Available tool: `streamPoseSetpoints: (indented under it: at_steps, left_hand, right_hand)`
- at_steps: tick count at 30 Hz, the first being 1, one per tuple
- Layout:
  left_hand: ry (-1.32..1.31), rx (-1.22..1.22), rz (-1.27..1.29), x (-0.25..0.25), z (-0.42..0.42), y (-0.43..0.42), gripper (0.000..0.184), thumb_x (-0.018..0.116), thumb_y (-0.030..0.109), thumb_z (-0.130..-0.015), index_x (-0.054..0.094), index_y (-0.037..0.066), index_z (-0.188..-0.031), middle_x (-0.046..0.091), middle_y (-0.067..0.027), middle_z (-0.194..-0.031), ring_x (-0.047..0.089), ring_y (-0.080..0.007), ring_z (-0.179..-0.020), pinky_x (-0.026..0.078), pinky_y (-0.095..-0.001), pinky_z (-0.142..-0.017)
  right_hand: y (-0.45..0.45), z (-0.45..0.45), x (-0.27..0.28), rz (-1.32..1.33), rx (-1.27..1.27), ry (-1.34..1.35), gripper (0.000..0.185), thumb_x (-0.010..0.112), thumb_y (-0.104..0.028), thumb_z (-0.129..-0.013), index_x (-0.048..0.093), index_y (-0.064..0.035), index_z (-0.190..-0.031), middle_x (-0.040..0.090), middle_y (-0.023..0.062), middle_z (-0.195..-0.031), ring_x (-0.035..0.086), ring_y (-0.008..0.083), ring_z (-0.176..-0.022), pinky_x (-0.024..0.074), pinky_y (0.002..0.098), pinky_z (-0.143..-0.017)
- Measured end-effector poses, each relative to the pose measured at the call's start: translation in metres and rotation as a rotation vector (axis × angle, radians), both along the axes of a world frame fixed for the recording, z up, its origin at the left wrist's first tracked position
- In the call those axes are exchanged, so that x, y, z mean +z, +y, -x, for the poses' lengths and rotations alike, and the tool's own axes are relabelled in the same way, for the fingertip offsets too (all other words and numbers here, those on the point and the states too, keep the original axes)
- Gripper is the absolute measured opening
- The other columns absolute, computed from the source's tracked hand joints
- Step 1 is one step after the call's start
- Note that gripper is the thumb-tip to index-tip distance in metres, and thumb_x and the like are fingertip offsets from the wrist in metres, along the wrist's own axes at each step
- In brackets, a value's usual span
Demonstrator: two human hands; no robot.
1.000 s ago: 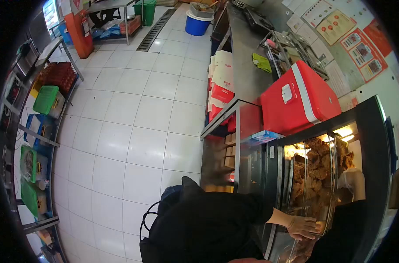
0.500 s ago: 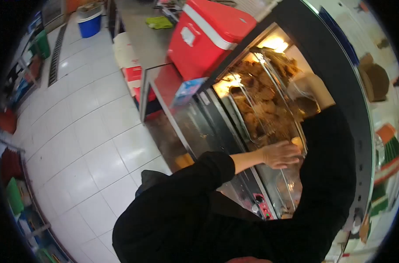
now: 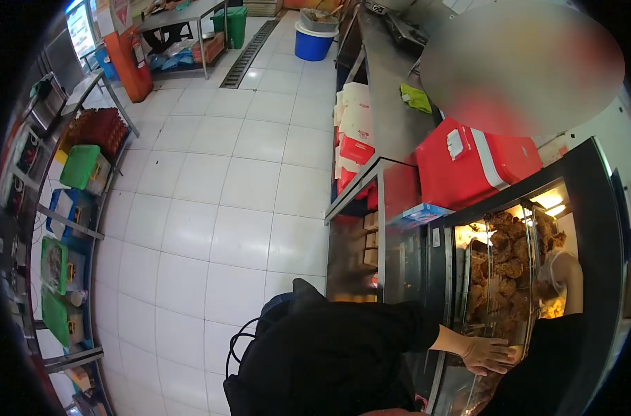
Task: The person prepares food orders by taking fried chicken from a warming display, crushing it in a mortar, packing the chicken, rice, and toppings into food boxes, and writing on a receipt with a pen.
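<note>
Pieces of browned fried food (image 3: 508,260) lie on a tray and wire racks inside a lit, dark-framed warming cabinet (image 3: 593,201). My left hand (image 3: 487,355) rests palm down with its fingers spread, at the near end of the racks. Beyond it, at the cabinet's right side, my right hand (image 3: 555,276) reaches in beside the food. Something clear, like a glove or bag, covers it. Its fingers are mostly hidden, so what they hold cannot be made out.
A red cooler box (image 3: 447,166) stands behind the cabinet, beside a steel counter (image 3: 395,118) with a green cloth (image 3: 416,98). Stacked cartons (image 3: 355,114) line the counter. Shelves with green-lidded boxes (image 3: 81,166) stand left. A blue bucket (image 3: 314,43) is on the floor.
The view swung toward the cabinet and back. My right hand sits slightly lower along the racks than a second ago, and yellowish food shows below it. My left hand remains spread.
</note>
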State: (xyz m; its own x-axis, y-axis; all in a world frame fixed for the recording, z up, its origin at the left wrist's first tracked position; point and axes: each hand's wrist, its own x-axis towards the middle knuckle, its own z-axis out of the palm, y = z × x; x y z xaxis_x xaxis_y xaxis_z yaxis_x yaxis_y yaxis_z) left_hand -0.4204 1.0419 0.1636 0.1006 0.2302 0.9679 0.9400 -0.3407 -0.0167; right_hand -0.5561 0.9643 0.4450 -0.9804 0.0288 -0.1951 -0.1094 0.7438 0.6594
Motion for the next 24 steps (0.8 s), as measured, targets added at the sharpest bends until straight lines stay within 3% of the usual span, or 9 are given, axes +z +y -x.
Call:
streamPoseSetpoints:
  at_steps: [6,7,9,12,15,17,20,22,24]
  left_hand:
    - [0.031,0.011,-0.188,0.011,0.001,-0.002,0.030,0.042,0.036,-0.090,0.054,0.009,-0.088,0.050,-0.0170,-0.109,0.046,-0.0366,-0.110,0.037,-0.0538,-0.087]
    - [0.007,-0.081,0.042,0.006,0.004,-0.008,0.036,0.045,0.038,-0.088,0.054,0.010,-0.108,0.047,-0.0181,-0.125,0.042,-0.0367,-0.120,0.036,-0.0555,-0.090]
    - [-0.016,-0.093,0.063,0.002,0.003,-0.006,0.025,0.055,0.035,-0.082,0.056,0.011,-0.089,0.050,-0.0148,-0.107,0.046,-0.0341,-0.112,0.036,-0.0527,-0.085]
    - [0.012,-0.012,0.519,-0.013,0.003,-0.005,0.029,0.054,0.035,-0.081,0.060,0.013,-0.099,0.055,-0.0137,-0.106,0.049,-0.0313,-0.111,0.036,-0.0519,-0.089]
    - [-0.222,-0.197,0.175,-0.032,0.000,0.019,0.046,0.051,0.035,-0.085,0.054,0.011,-0.124,0.053,-0.0116,-0.125,0.047,-0.0263,-0.119,0.033,-0.0426,-0.103]
    - [-0.238,-0.250,0.458,-0.005,-0.002,-0.014,0.050,0.047,0.032,-0.089,0.045,0.007,-0.132,0.047,-0.0113,-0.134,0.043,-0.0250,-0.124,0.030,-0.0363,-0.107]
    - [0.012,0.134,0.455,0.069,-0.014,-0.071,0.051,0.040,0.032,-0.094,0.034,0.005,-0.138,0.035,-0.0150,-0.141,0.034,-0.0261,-0.130,0.026,-0.0380,-0.109]
    - [-0.732,-0.588,0.626,0.028,-0.002,-0.037,0.053,0.039,0.034,-0.094,0.030,0.007,-0.140,0.031,-0.0160,-0.144,0.027,-0.0279,-0.135,0.021,-0.0394,-0.111]
    - [0.220,0.363,0.139,0.026,0.006,-0.048,0.053,0.038,0.036,-0.095,0.029,0.013,-0.142,0.026,-0.0148,-0.147,0.022,-0.0297,-0.138,0.016,-0.0429,-0.113]
  right_hand:
    - [-0.031,-0.031,0.005,0.345,0.006,0.286,0.054,0.051,-0.052,-0.085,0.064,-0.0006,-0.097,0.063,0.0230,-0.095,0.060,0.0371,-0.094,0.0461,0.0417,-0.083]
    - [-0.026,-0.032,0.000,0.443,0.129,0.335,0.050,0.051,-0.048,-0.086,0.059,-0.0012,-0.103,0.061,0.0226,-0.104,0.057,0.0362,-0.101,0.0446,0.0422,-0.085]
    - [-0.032,-0.035,0.000,0.492,0.004,0.444,0.037,0.051,-0.038,-0.087,0.055,-0.0028,-0.099,0.060,0.0213,-0.105,0.058,0.0357,-0.099,0.0448,0.0453,-0.084]
    - [-0.018,-0.025,-0.007,0.511,0.008,0.469,0.027,0.048,-0.024,-0.088,0.049,-0.0059,-0.108,0.061,0.0218,-0.102,0.061,0.0355,-0.094,0.0481,0.0460,-0.079]
    - [0.020,0.021,-0.038,0.448,-0.044,0.590,0.031,0.047,-0.013,-0.083,0.050,-0.0023,-0.113,0.061,0.0228,-0.107,0.060,0.0343,-0.103,0.0494,0.0432,-0.085]
    - [0.019,0.018,-0.038,0.517,-0.298,0.512,0.044,0.048,-0.016,-0.081,0.049,0.0062,-0.119,0.058,0.0240,-0.116,0.060,0.0353,-0.104,0.0487,0.0456,-0.085]
    - [-0.016,-0.013,-0.035,0.408,-0.087,0.514,0.037,0.055,-0.021,-0.080,0.063,0.0047,-0.105,0.061,0.0204,-0.111,0.061,0.0323,-0.100,0.0481,0.0469,-0.081]
    - [-0.047,-0.040,-0.038,0.468,-0.053,0.605,0.051,0.055,-0.017,-0.077,0.047,0.0007,-0.124,0.055,0.0206,-0.119,0.049,0.0272,-0.115,0.0342,0.0500,-0.094]
    - [-0.070,-0.087,-0.047,0.578,0.101,0.618,0.045,0.057,-0.021,-0.078,0.051,-0.0001,-0.117,0.054,0.0154,-0.114,0.048,0.0253,-0.111,0.0374,0.0419,-0.085]
